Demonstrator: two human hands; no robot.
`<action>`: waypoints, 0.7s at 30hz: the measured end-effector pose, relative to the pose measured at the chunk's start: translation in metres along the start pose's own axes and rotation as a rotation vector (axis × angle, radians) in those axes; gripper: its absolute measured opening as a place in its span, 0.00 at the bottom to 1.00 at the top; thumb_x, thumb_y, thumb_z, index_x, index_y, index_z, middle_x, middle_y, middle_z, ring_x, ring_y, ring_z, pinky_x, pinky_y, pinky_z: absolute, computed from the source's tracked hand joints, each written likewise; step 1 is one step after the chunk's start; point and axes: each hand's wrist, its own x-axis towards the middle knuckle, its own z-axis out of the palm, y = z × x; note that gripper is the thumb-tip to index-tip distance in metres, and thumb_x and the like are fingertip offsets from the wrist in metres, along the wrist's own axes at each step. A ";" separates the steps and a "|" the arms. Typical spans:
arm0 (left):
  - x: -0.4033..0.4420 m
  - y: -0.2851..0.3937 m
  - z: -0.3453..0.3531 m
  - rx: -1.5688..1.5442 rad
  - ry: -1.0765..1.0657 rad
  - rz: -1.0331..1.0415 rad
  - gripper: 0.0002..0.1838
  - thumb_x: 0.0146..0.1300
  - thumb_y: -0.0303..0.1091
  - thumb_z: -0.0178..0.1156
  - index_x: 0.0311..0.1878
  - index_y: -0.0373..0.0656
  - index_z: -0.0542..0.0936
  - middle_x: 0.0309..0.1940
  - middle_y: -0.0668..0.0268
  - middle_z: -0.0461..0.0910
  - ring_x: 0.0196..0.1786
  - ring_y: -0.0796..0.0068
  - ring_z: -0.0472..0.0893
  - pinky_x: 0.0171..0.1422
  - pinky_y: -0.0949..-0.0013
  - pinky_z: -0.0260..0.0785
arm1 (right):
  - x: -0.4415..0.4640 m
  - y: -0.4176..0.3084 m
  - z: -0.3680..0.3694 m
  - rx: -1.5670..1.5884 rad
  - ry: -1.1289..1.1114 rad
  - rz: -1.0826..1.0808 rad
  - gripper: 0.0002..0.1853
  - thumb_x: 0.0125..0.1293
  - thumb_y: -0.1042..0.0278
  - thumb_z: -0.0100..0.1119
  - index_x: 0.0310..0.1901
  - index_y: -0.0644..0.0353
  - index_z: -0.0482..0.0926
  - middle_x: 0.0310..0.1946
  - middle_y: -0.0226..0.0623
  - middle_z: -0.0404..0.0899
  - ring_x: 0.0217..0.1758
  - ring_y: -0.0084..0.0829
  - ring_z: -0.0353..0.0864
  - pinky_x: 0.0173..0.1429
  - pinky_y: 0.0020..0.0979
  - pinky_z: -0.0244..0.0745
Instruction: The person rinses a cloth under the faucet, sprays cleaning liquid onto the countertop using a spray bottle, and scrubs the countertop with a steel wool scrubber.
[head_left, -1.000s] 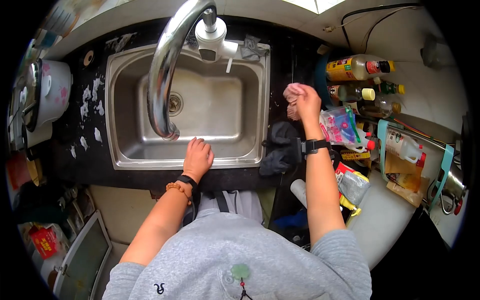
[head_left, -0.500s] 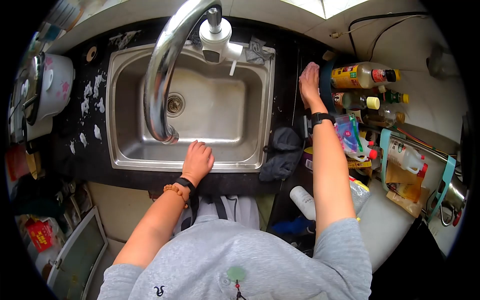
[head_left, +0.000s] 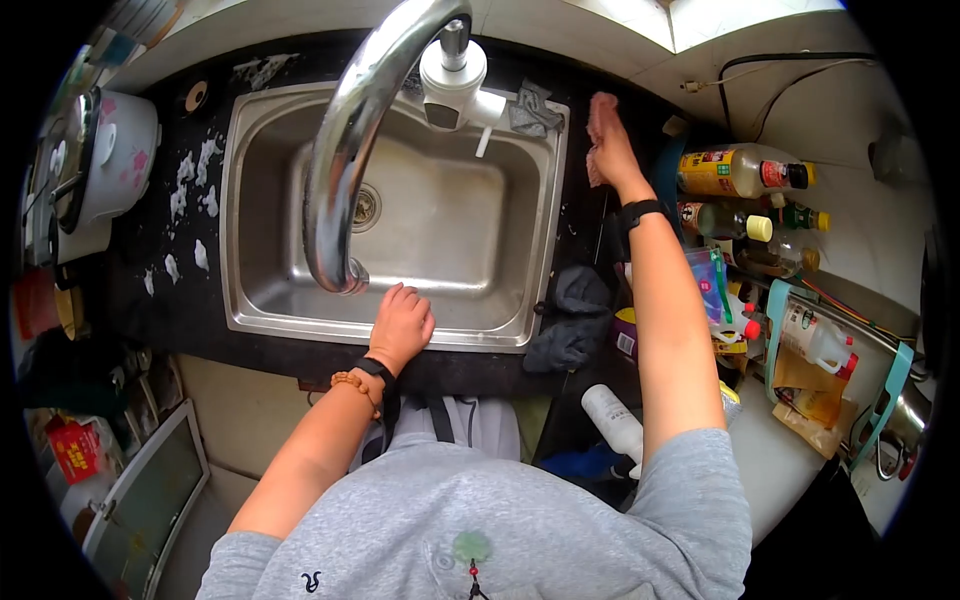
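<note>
My right hand [head_left: 617, 155] presses a pink cloth [head_left: 600, 118] against the black countertop [head_left: 572, 215] to the right of the sink. Its fingers lie over the cloth and partly hide it. My left hand [head_left: 402, 325] rests on the front rim of the stainless steel sink [head_left: 430, 225], holding nothing, with its fingers loosely bent over the edge. A chrome faucet [head_left: 335, 165] arches over the basin, its spout end just above and left of that hand. White foam [head_left: 185, 185] lies in patches on the counter left of the sink.
A grey rag [head_left: 535, 108] sits at the sink's back right corner, and a dark cloth [head_left: 575, 315] at its front right. Several bottles [head_left: 735, 172] stand along the right wall. A white cooker [head_left: 120, 155] is on the left; a white bottle [head_left: 612, 418] lies near my right elbow.
My right hand has moved left with the pink cloth, away from the bottles and closer to the sink; more of the cloth shows. My left hand stays on the rim. The view has shifted slightly.
</note>
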 end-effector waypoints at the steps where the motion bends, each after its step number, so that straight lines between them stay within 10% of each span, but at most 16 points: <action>1: -0.002 0.001 0.000 -0.007 0.004 -0.002 0.06 0.55 0.30 0.62 0.35 0.39 0.80 0.37 0.56 0.81 0.54 0.56 0.79 0.73 0.51 0.65 | 0.008 0.020 0.011 0.012 0.112 0.049 0.40 0.59 0.85 0.48 0.76 0.66 0.55 0.77 0.63 0.51 0.82 0.58 0.49 0.82 0.39 0.50; 4: 0.000 -0.001 0.000 -0.008 0.021 -0.008 0.06 0.55 0.30 0.62 0.35 0.39 0.80 0.37 0.55 0.81 0.54 0.56 0.79 0.73 0.51 0.65 | 0.027 0.003 0.036 -0.269 0.224 0.077 0.33 0.63 0.82 0.51 0.72 0.67 0.62 0.72 0.64 0.60 0.74 0.61 0.63 0.77 0.42 0.61; 10: 0.000 -0.001 0.001 -0.003 0.018 -0.002 0.06 0.55 0.30 0.62 0.34 0.39 0.80 0.36 0.55 0.81 0.53 0.56 0.79 0.73 0.50 0.64 | -0.060 -0.048 0.016 -0.136 -0.033 -0.119 0.30 0.65 0.78 0.51 0.71 0.62 0.65 0.73 0.61 0.62 0.76 0.59 0.60 0.78 0.43 0.60; 21: -0.001 0.002 0.000 -0.002 0.024 -0.014 0.04 0.55 0.28 0.62 0.34 0.40 0.80 0.36 0.56 0.81 0.52 0.56 0.80 0.72 0.50 0.66 | -0.168 -0.127 0.003 -0.156 -0.315 0.187 0.47 0.46 0.86 0.70 0.72 0.60 0.65 0.72 0.52 0.62 0.72 0.57 0.64 0.75 0.42 0.65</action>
